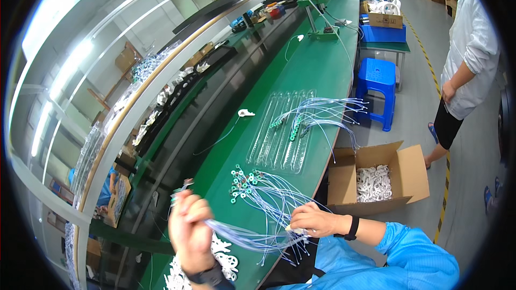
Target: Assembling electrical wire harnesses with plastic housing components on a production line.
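The left hand (189, 231) is clenched around one end of a bundle of thin pale-blue wires (252, 239); the right hand (314, 219) pinches the other end at the green bench's (317, 70) near edge. Bare bench lies toward 12 o'clock, past a clear plastic tray (279, 129). Loose wires tipped with green rings (242, 182) fan out at 11 o'clock from the right hand.

1. The table (317, 70) is deep green.
2. The wires (269, 198) are pale blue-white, tipped with small green rings (239, 182).
3. The tray (282, 129) is clear and colourless.
4. The stool (379, 78) is bright blue.
5. The open box (408, 172) is plain brown cardboard, holding white parts (373, 182).
6. The sleeve (414, 252) is light blue, the wristband (353, 227) black.
7. The floor (430, 96) is grey with a yellow-and-black striped line (445, 204).
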`<control>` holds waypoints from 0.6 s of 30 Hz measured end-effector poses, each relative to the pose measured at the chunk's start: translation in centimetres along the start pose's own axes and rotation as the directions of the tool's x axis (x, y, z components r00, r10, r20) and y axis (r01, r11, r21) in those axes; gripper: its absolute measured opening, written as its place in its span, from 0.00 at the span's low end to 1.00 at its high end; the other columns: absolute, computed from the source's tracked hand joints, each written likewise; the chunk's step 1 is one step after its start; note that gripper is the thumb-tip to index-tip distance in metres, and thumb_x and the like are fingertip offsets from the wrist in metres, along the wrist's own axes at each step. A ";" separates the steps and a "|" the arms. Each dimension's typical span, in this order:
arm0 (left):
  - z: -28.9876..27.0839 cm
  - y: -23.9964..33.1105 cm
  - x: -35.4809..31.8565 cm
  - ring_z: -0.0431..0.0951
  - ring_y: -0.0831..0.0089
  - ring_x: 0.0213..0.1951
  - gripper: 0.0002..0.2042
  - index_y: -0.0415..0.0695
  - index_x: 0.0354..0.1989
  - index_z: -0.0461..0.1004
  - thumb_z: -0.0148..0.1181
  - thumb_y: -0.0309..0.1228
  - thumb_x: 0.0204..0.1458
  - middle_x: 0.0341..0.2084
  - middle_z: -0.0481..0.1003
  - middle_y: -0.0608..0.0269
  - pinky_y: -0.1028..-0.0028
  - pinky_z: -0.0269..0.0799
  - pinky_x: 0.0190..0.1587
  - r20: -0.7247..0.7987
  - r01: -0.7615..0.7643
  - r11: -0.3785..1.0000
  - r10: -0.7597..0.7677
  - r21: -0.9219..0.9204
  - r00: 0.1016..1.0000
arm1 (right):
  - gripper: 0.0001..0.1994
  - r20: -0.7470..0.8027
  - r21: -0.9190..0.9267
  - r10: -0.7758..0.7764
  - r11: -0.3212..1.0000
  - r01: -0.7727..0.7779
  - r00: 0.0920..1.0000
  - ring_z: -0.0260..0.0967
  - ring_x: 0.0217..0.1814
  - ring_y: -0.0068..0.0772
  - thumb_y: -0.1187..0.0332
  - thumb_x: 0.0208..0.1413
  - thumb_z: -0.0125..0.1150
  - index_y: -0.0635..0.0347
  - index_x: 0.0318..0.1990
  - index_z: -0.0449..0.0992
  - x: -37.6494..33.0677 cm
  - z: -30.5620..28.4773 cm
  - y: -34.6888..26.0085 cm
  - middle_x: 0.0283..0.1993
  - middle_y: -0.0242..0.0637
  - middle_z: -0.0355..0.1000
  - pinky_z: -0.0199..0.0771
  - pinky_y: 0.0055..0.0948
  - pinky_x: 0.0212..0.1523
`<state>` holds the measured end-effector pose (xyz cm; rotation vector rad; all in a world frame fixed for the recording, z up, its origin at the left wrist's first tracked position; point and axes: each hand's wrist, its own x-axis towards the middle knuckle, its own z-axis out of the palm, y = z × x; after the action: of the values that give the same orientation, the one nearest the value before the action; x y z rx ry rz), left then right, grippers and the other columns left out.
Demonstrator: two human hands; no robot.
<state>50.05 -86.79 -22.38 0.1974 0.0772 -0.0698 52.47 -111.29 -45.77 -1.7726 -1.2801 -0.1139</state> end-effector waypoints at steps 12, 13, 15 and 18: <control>-20.8 -0.3 16.0 0.60 0.75 0.20 0.11 0.43 0.32 0.61 0.40 0.37 0.63 0.18 0.61 0.67 0.69 0.67 0.26 -0.484 0.055 0.856 0.236 0.514 0.843 | 0.15 -0.272 0.153 0.213 0.972 -0.176 0.938 0.59 0.56 0.39 0.70 0.42 0.67 0.52 0.41 0.76 -4.6 -0.2 1.4 0.48 0.30 0.69 0.51 0.39 0.57; -20.3 -0.4 16.4 0.61 0.74 0.20 0.11 0.41 0.29 0.61 0.41 0.32 0.62 0.18 0.62 0.65 0.67 0.69 0.28 -0.505 0.073 0.844 0.247 0.532 0.827 | 0.15 -0.258 0.127 0.236 0.970 -0.209 0.937 0.59 0.55 0.40 0.71 0.41 0.68 0.53 0.40 0.76 -4.5 -0.4 1.1 0.48 0.30 0.69 0.51 0.39 0.56; -20.1 -0.3 16.4 0.66 0.69 0.22 0.07 0.37 0.29 0.64 0.44 0.27 0.58 0.20 0.66 0.61 0.64 0.72 0.31 -0.462 0.161 0.649 0.324 0.744 0.826 | 0.18 -0.257 0.153 0.288 0.955 -0.256 0.922 0.56 0.57 0.40 0.70 0.41 0.66 0.51 0.44 0.74 -5.3 -0.5 1.1 0.51 0.32 0.66 0.50 0.39 0.57; -18.2 0.0 14.4 0.69 0.71 0.25 0.09 0.33 0.39 0.68 0.50 0.26 0.53 0.24 0.69 0.61 0.66 0.71 0.29 -0.393 0.284 0.321 0.358 0.903 0.847 | 0.23 -0.256 0.146 0.351 0.935 -0.323 0.901 0.55 0.58 0.42 0.68 0.43 0.64 0.48 0.50 0.70 -6.1 -1.6 1.1 0.53 0.36 0.62 0.52 0.41 0.57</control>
<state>63.15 -84.03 -41.37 1.4837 0.6269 0.0045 51.25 -116.78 -48.80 -1.7917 -0.7520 -0.0958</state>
